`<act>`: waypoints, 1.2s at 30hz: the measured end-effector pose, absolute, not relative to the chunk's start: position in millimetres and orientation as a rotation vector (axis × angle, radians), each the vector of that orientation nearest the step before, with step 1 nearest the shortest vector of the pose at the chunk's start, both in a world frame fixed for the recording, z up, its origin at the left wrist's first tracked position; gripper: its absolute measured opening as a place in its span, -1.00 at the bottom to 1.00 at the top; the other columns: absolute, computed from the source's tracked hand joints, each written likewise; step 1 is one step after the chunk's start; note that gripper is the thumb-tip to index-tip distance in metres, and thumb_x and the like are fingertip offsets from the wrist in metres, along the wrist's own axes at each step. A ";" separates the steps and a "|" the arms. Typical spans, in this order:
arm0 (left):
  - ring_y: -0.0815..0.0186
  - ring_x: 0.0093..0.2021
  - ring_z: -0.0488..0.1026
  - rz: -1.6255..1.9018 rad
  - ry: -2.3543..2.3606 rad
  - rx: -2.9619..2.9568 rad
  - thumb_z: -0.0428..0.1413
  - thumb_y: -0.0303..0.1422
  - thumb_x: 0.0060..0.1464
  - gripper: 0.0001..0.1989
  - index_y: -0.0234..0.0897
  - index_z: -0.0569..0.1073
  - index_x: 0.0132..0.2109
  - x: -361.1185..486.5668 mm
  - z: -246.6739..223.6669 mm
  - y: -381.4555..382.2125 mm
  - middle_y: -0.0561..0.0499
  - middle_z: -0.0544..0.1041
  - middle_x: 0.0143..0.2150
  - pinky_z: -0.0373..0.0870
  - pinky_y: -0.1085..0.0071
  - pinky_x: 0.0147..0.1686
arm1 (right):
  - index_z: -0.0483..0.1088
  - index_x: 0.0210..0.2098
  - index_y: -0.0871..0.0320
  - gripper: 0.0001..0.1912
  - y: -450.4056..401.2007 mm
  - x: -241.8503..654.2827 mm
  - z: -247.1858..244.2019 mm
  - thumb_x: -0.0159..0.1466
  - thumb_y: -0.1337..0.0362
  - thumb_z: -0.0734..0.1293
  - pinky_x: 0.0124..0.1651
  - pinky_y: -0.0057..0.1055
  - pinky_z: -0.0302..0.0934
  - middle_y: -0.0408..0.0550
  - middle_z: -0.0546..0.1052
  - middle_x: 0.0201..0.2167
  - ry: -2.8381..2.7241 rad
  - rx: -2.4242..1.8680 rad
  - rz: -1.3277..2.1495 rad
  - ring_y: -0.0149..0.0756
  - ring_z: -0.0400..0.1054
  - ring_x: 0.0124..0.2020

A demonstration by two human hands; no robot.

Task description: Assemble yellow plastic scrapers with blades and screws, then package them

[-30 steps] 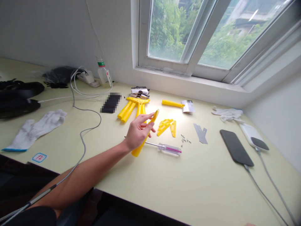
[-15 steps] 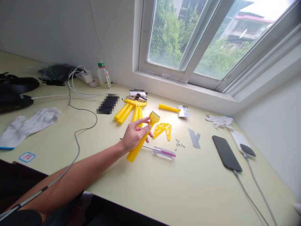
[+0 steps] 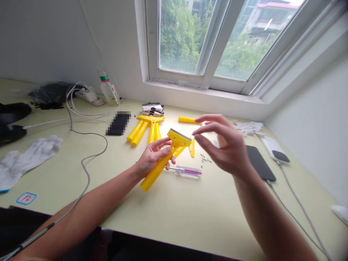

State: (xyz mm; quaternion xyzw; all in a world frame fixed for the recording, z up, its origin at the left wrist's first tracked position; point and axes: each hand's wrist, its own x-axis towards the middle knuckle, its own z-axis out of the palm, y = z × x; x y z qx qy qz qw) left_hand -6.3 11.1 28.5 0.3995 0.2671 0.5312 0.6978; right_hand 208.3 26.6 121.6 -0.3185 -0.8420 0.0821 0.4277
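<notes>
My left hand (image 3: 152, 156) is wrapped round the handle of a yellow scraper (image 3: 156, 174), whose wide head tilts up with a grey blade along its edge. A small screw shows at the head's right end. Beside that end, my right hand (image 3: 225, 141) has thumb and forefinger pinched together; a tiny dark thing shows at the tips, too small to name. Below the scraper head lies a screwdriver (image 3: 189, 171) with a clear and pink handle, its shaft partly hidden by my left hand. Yellow plastic plates (image 3: 192, 148) and several loose screws (image 3: 203, 159) lie behind it.
Several yellow scrapers (image 3: 144, 130) lie at the back, near another yellow handle (image 3: 186, 119). On the right are a black phone (image 3: 259, 163), a white power bank (image 3: 274, 148) and a glove (image 3: 248, 127). A grey cable (image 3: 88, 159) crosses the left side, near white gloves (image 3: 32, 156) and a bottle (image 3: 108, 90).
My right hand has come in from the right, fingers pinched, up to the scraper head. My left hand has turned the scraper so its wide face shows. The view has shifted slightly to the right.
</notes>
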 end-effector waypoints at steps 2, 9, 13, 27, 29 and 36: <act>0.29 -0.45 0.57 1.167 0.599 0.911 0.28 -0.37 0.03 -0.68 -0.13 0.55 -0.03 -5.8 27.7 10.2 -0.07 0.47 0.00 0.47 0.46 -0.63 | 0.46 -0.31 0.07 -0.97 33.0 200.8 112.4 0.27 0.30 0.35 0.06 -0.17 0.29 -0.03 0.49 -0.06 -2.134 -0.770 0.236 -0.19 0.38 0.01; 0.29 -0.45 0.57 1.120 0.629 0.908 0.29 -0.34 0.02 -0.63 -0.14 0.53 0.02 -1.3 23.9 6.6 -0.13 0.46 0.08 0.46 0.44 -0.63 | 0.47 -0.33 0.05 -0.94 44.5 191.5 90.2 0.26 0.31 0.34 0.07 -0.12 0.24 -0.01 0.46 -0.03 -2.225 -0.824 0.314 -0.16 0.34 0.03; 0.29 -0.43 0.57 1.093 0.649 0.903 0.29 -0.32 0.02 -0.60 -0.16 0.52 0.04 0.1 24.4 4.6 -0.16 0.47 0.10 0.46 0.45 -0.61 | 0.41 -0.34 0.06 -0.97 41.4 190.6 90.5 0.24 0.32 0.34 0.10 -0.11 0.21 -0.01 0.46 -0.03 -2.214 -0.869 0.390 -0.15 0.33 0.04; 0.34 -0.43 0.55 1.231 0.767 0.702 0.28 -0.40 -0.01 -0.55 -0.15 0.49 0.07 -8.4 26.4 18.3 -0.06 0.50 -0.05 0.45 0.50 -0.61 | 0.38 -0.13 0.12 -0.68 38.1 204.8 92.0 0.20 0.07 0.36 -0.13 -0.21 0.25 0.02 0.51 -0.17 -2.588 -1.303 0.575 -0.14 0.39 -0.16; 0.34 -0.41 0.55 1.271 0.794 0.686 0.26 -0.41 0.01 -0.55 -0.16 0.47 0.09 -12.7 28.4 22.7 -0.05 0.49 -0.06 0.44 0.52 -0.60 | 0.44 -0.17 0.13 -0.66 33.8 205.1 84.2 0.09 0.12 0.43 -0.15 -0.18 0.22 0.03 0.52 -0.22 -2.945 -1.367 0.555 -0.07 0.38 -0.17; 0.36 -0.41 0.54 1.317 0.810 0.718 0.26 -0.40 0.01 -0.55 -0.14 0.48 0.09 -19.0 36.4 25.5 -0.03 0.48 -0.09 0.42 0.54 -0.60 | 0.46 -0.26 0.15 -0.80 32.7 205.4 83.9 0.08 0.29 0.39 -0.30 -0.32 0.18 0.06 0.51 -0.25 -3.131 -1.340 0.469 -0.10 0.37 -0.21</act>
